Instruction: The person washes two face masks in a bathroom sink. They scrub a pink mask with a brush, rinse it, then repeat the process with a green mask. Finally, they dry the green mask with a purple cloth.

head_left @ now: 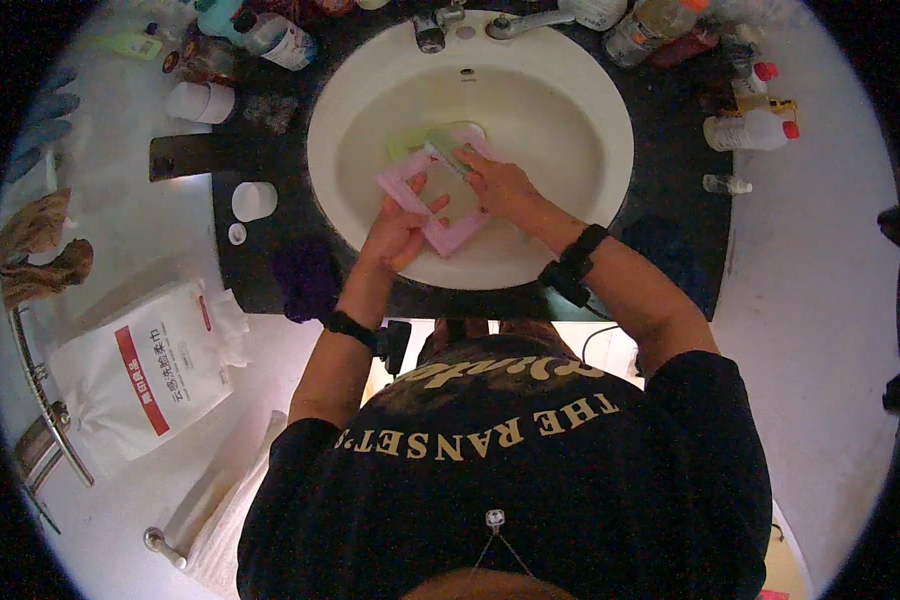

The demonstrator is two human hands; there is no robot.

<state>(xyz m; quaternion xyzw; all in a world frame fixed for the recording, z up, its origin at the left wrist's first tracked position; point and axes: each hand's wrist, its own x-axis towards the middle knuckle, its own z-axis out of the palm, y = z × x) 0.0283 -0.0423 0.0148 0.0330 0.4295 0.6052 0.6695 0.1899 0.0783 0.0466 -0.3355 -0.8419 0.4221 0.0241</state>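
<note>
Over the white oval sink (585,120), my left hand (396,234) grips a pink square frame (452,238) by its left side, thumb and fingers around the edge. The frame is open in the middle and tilted in the basin. My right hand (507,188) is closed on a green brush (444,150) with pale bristles, pressed against the frame's upper edge. Beyond the frame, a light green flat piece (402,141) lies in the sink, partly hidden. The drain is partly covered too.
A faucet (430,32) and a lever handle (530,22) stand at the sink's back. Bottles (280,42) crowd the dark counter's left back corner, more bottles (755,130) its right. A white round jar (254,201) and a dark purple cloth (306,277) sit left.
</note>
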